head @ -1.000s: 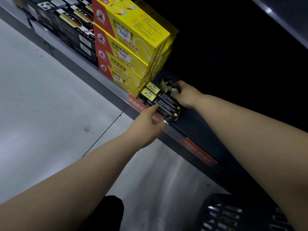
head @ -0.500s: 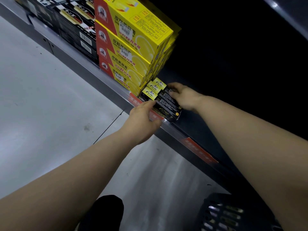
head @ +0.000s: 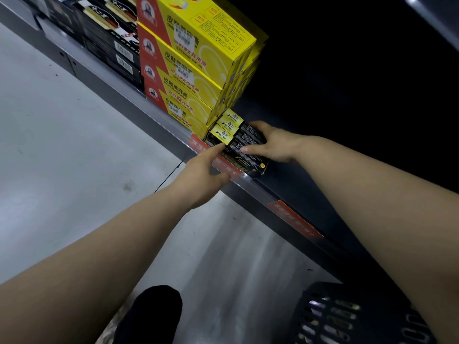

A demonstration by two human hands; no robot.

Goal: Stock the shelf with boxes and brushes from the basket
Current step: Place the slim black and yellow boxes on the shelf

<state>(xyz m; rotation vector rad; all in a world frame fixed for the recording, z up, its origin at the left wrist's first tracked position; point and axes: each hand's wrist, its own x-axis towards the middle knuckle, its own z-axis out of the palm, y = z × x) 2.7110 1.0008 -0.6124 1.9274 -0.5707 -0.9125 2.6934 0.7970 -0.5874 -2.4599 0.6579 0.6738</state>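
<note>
A small stack of black boxes with yellow ends [head: 239,141] lies at the front of the dark shelf [head: 285,194], tight against the tall yellow boxes. My right hand [head: 277,145] grips this stack from the right, thumb across the top box and fingers round its far side. My left hand [head: 202,171] reaches up from below the shelf edge. Its straight index finger touches the yellow front end of the lowest visible box. The dark plastic basket [head: 332,316] stands on the floor at the lower right; my right forearm hides part of it.
Several large yellow boxes [head: 196,68] are stacked left of the black ones, with black packages [head: 111,40] further left. Red labels [head: 295,219] sit on the shelf rail. The shelf to the right is dark. My dark-clad leg [head: 151,316] is below.
My right hand slid forward along the black boxes and now clasps the stack. My left hand rose from the shelf rail until its index finger met the front box end.
</note>
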